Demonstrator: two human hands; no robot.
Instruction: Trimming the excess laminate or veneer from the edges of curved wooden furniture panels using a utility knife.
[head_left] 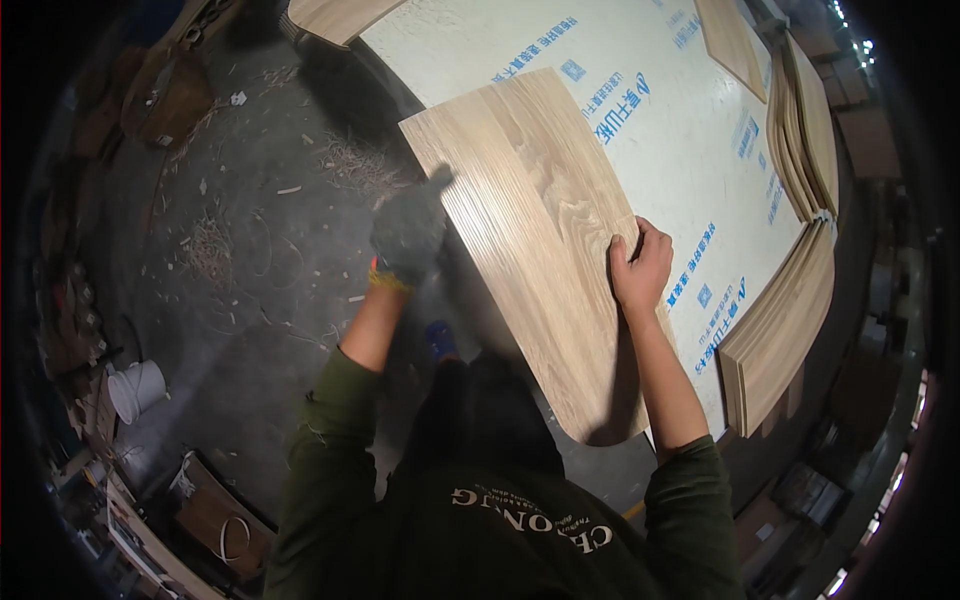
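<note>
A wood-grain board (540, 230) with rounded corners lies aslant over the near left edge of a white-covered table, its lower end jutting past the table. My right hand (645, 265) is bare and closed round the board's right edge, thumb on top. At the board's left edge is my left hand (408, 230), in a dark glove with a yellow cuff. Its thumb reaches to that edge; the fingers are dark and blurred, so their grip does not show.
The white table sheet (690, 160) bears blue print. Stacked curved wood-grain boards (780, 330) line its right side, with another stack (800, 130) farther back. Another board (340, 15) sits at the far left corner. Shavings (360, 165) litter the grey floor; a white bucket (137, 390) stands left.
</note>
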